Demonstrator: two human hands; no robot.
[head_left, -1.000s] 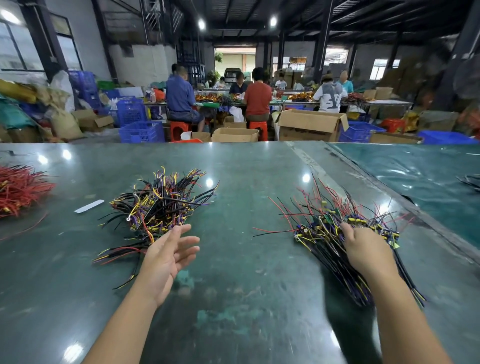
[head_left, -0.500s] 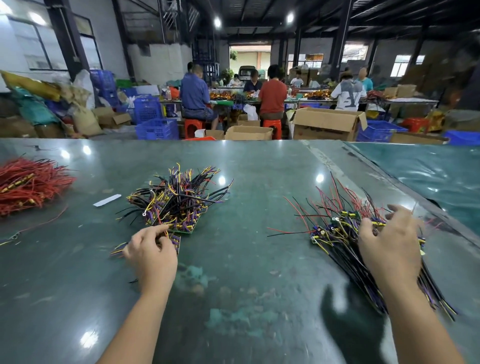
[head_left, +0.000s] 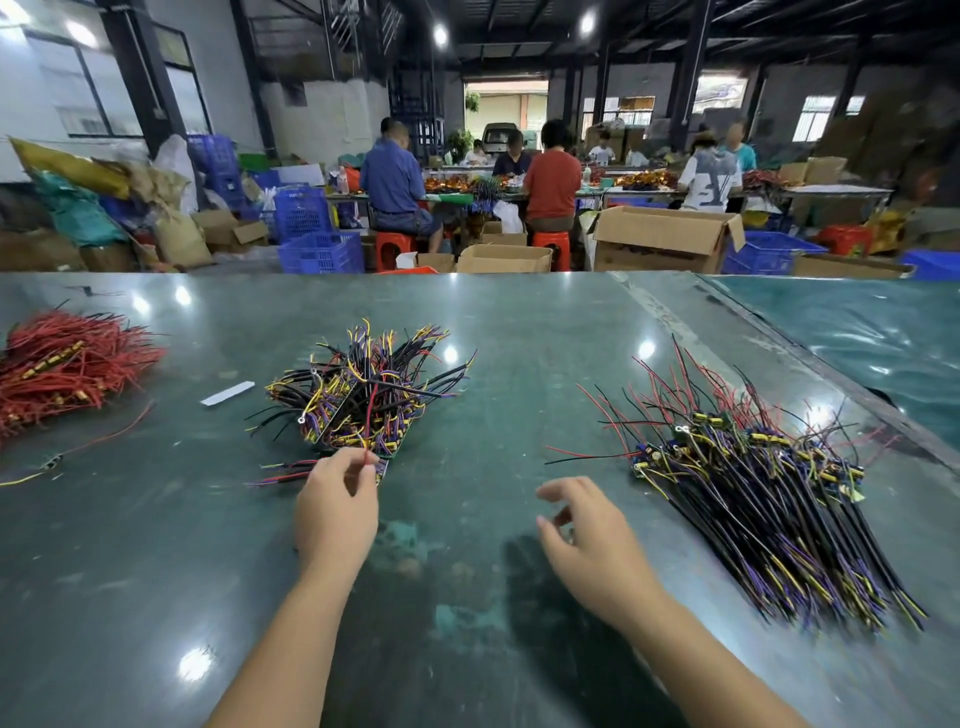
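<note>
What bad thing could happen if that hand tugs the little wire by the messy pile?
1. The left hand pinches just one thin red wire at the near edge of the middle pile, where many wires cross each other. A tug could drag neighbours along or knot them tighter.
2. The right hand hovers empty and steadies nothing, so the whole pile might slide on the glossy table.

- I counted three wire heaps on my table (head_left: 519, 322): one red heap (head_left: 67, 364) and two mixed-colour ones, middle heap (head_left: 363, 395) and right heap (head_left: 769, 499).
- One loose wired board (head_left: 383, 467) was apart from them.
- One white paper strip (head_left: 227, 393).
- Two hands, mine: left hand (head_left: 335, 514), right hand (head_left: 592, 545).
- Two red stools (head_left: 395, 248) (head_left: 551, 248) stood beyond.
</note>
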